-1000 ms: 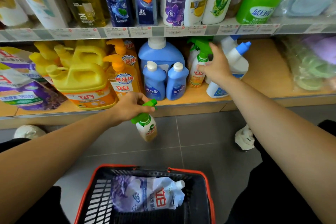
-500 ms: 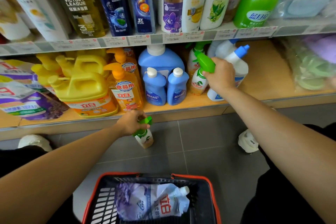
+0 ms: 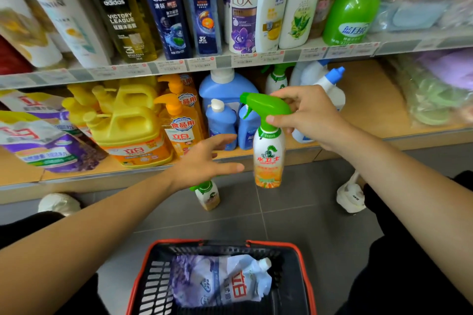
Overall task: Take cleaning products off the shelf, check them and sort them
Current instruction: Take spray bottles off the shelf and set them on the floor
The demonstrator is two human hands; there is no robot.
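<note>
Our right hand gripping a green-topped spray bottle in the air, our left hand open, holding nothing

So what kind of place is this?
Probably a shop's cleaning aisle: price tags run along the shelf edge, matching yellow detergent jugs stand packed together, and a red-rimmed shopping basket sits on the floor.

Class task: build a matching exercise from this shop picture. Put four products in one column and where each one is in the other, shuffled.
1. orange-label spray bottle
2. half-hidden spray bottle
3. purple refill pouch
4. yellow jug

a. in the basket
b. on the lower shelf
c. in the right hand grip
d. on the floor

Pairs: 1-c, 2-d, 3-a, 4-b
</note>
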